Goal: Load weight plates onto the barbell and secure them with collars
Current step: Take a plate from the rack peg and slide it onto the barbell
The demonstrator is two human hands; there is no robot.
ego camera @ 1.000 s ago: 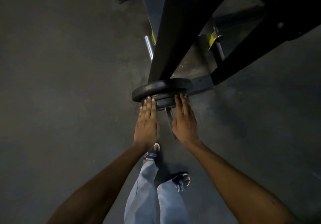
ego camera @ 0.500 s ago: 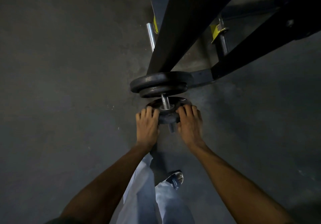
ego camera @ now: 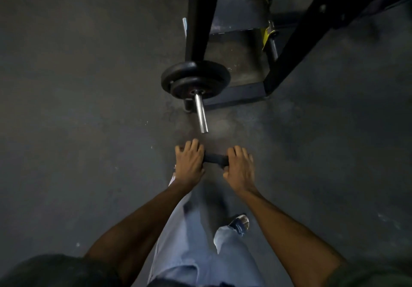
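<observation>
Item: bare concrete floor (ego camera: 78, 119), far left, dim and unobstructed; no spare plates or collars can be seen lying on it. Item: left hand (ego camera: 189, 162), curled shut on the left edge of a small dark weight plate (ego camera: 215, 159), fingers wrapped over the top. Item: that small plate, held edge-on between both hands, clear of the bar and just short of its tip; only a narrow strip of it shows, so its bore cannot be seen. Item: barbell sleeve (ego camera: 200, 115), bright steel, bare along its outer length, pointing toward the hands. Item: two loaded plates (ego camera: 196, 79), a larger one behind a smaller one, seated at the inner end of the sleeve; no collar visible on them. Item: right hand (ego camera: 239, 168), closed on the plate's right edge, mirroring the left. Item: black rack frame (ego camera: 289, 64), further right, with a yellow-tagged peg (ego camera: 269, 35). Item: the person's shoe (ego camera: 239, 223), below the held plate. Risks, as judged: the grip is by the rim only, so a slip would likely drop the plate toward the foot; a bore offered off-axis may jam on the sleeve tip; the uncollared plates could slide outward if the bar tilts.
</observation>
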